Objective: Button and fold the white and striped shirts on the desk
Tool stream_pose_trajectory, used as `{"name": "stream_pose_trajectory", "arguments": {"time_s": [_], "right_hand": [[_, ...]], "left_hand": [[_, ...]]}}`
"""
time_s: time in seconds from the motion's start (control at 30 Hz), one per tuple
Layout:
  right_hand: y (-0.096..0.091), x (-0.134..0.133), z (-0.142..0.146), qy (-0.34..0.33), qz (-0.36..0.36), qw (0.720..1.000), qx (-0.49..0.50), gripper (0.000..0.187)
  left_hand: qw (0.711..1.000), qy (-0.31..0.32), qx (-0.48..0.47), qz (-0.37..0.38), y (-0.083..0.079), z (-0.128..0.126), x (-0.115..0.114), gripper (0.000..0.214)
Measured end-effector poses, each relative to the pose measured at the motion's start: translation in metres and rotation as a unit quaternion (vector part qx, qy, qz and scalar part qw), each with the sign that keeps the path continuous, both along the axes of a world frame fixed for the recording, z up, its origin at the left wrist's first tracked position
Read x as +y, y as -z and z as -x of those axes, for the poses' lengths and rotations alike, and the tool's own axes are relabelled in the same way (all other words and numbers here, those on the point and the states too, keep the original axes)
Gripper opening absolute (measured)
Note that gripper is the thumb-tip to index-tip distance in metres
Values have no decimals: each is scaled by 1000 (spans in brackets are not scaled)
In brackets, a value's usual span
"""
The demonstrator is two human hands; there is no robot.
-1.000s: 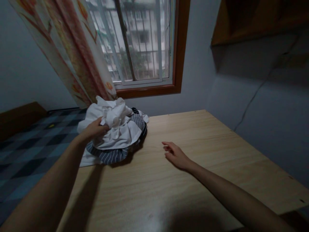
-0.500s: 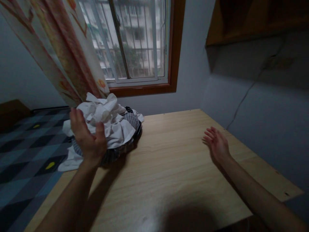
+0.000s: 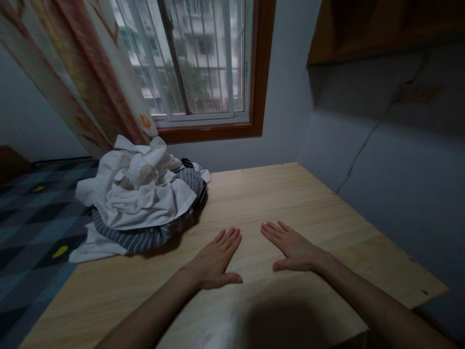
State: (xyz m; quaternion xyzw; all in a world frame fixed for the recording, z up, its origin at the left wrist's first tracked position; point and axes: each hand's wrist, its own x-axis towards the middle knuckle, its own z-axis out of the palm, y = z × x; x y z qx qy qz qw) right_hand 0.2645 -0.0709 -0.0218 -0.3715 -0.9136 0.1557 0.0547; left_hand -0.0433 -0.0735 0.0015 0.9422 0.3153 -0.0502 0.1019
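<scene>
Palm down and fingers stretched, my left hand (image 3: 218, 261) is at the middle of the pale wooden board (image 3: 250, 198), with nothing in it. My right hand (image 3: 290, 247) is flat and open a short way to its right, the fingertips of both hands angled inward. Both hands look to be on the board's surface or just over it. Beyond my left hand, apart from it, lies a crumpled heap of clothes: a white garment (image 3: 138, 189) on top, a grey striped garment (image 3: 138, 240) beneath it.
A bed with a blue and black checked cover (image 3: 39, 228) adjoins the board on the left. Behind are a curtain (image 3: 83, 72) and a barred window (image 3: 203, 63). A wooden shelf (image 3: 352, 48) overhangs the right side, where a cable (image 3: 359, 150) runs down the wall.
Both hands have come inward from far apart and down to the board's middle. My left hand no longer covers part of the clothes heap. The view has shifted slightly right.
</scene>
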Motion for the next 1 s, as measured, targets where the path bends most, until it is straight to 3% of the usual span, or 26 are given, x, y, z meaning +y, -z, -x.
{"name": "stream_pose_trajectory", "arguments": {"time_s": [1.0], "right_hand": [[4,-14,9,40,-45,998,-20,107]], "left_hand": [[999,25,-29,4,0,7,2,104]]}}
